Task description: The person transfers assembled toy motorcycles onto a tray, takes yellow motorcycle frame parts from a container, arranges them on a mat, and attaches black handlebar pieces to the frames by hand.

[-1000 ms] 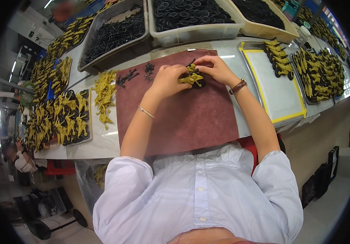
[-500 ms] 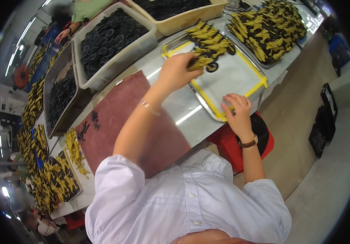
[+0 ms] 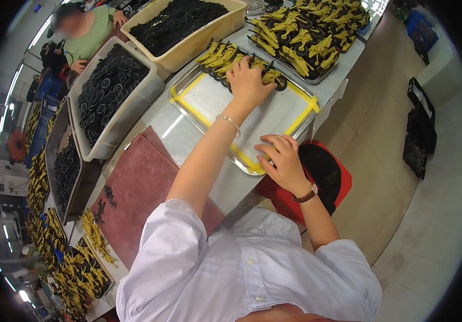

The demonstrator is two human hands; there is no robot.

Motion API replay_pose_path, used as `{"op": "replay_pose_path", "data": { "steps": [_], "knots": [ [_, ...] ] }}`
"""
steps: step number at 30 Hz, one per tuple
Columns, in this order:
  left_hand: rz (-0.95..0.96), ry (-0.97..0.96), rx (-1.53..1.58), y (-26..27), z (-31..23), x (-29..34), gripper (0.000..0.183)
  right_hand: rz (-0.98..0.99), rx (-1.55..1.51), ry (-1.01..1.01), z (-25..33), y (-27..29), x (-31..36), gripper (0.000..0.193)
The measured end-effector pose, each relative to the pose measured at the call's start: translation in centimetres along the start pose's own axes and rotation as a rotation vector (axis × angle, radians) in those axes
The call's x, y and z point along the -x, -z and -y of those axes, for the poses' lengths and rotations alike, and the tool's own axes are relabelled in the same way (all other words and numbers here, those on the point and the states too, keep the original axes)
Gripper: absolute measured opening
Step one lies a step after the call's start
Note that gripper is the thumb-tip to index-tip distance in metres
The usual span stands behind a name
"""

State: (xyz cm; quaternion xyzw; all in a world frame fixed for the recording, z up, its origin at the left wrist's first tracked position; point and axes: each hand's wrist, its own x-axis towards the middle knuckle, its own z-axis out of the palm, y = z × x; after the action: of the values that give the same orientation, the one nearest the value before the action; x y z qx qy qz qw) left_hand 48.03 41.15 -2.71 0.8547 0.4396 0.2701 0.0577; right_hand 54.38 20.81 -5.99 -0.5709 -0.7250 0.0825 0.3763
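Note:
Toy motorbikes [image 3: 217,58], yellow with black wheels, stand in a close row along the far side of a shallow metal tray [image 3: 201,119] edged with yellow tape. My left hand [image 3: 248,86], a bangle on its wrist, reaches over the tray. Its fingers and thumb are bent round a toy motorbike in the row, mostly hidden under the palm; a black wheel [image 3: 281,82] shows beside the thumb. At the tray's near right corner is my right hand [image 3: 283,160], wearing a watch. Its fingers are spread at the taped rim and hold nothing.
Behind the tray, another tray is heaped with yellow-black toys [image 3: 309,32]. Tubs of black wheels [image 3: 110,88] and small black parts [image 3: 177,24] stand left. A reddish mat [image 3: 142,185] lies nearer me, a red stool [image 3: 343,185] below. A co-worker [image 3: 89,35] is far left.
My left hand has carried a toy motorbike from the tray's left side to the row at the far side. My right hand stays by the near rim. The whole view has shifted.

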Motion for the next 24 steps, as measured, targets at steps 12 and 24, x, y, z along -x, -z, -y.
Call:
{"op": "replay_pose_path", "data": {
  "steps": [12,24],
  "knots": [
    [-0.321,-0.085,0.059,-0.9,0.0,0.9,0.084,0.003,0.025,0.005,-0.1,0.1,0.0,0.023],
    [-0.761,0.449,-0.467,28.0,8.5,37.4,0.056,0.067,-0.083,-0.063,0.0,-0.4,-0.3,0.03]
  ]
}}
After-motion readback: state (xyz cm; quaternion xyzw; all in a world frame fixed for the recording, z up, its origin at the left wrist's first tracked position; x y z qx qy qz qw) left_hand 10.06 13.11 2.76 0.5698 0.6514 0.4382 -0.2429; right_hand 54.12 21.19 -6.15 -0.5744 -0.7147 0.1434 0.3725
